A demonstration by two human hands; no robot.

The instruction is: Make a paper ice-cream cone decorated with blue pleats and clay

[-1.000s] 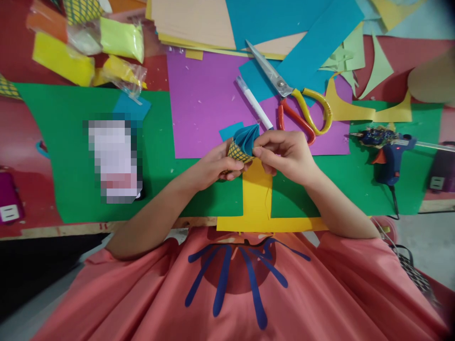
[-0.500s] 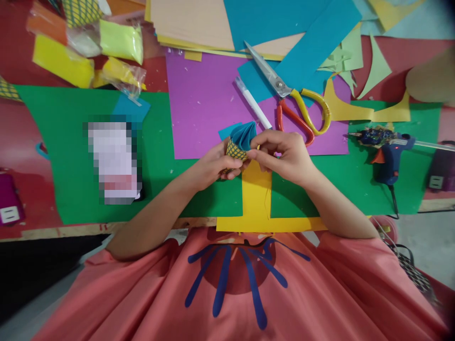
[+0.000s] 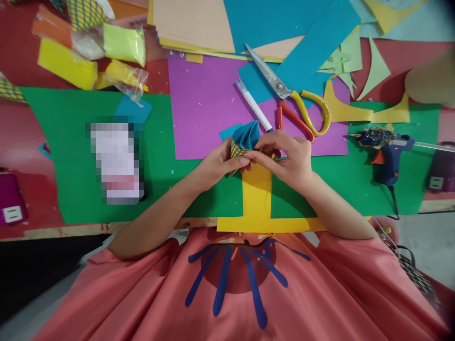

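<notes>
Between my two hands is a small paper craft piece (image 3: 246,136), with blue folded layers on top and a yellow-and-green criss-cross band lower down. My left hand (image 3: 220,163) is closed around its left side and underside, thumb across the front. My right hand (image 3: 286,154) pinches its right edge, and the fingertips of both hands nearly meet there. Part of the band is hidden by my fingers. Just beyond lie a white marker (image 3: 254,105) and large scissors (image 3: 280,87) with one red and one yellow handle, spread apart on the purple sheet (image 3: 202,109).
At right a blue glue gun (image 3: 389,156) rests on the green sheet (image 3: 163,189), its cord hanging over the table edge. A blurred-out phone-like object (image 3: 115,161) lies at left. Clay packets (image 3: 124,43) sit at upper left; paper sheets (image 3: 192,23) and yellow scraps (image 3: 348,109) spread across the back.
Both hands have shifted slightly right with the paper piece, which is turned a little. My left thumb now reaches further across its front. The view has moved slightly.
</notes>
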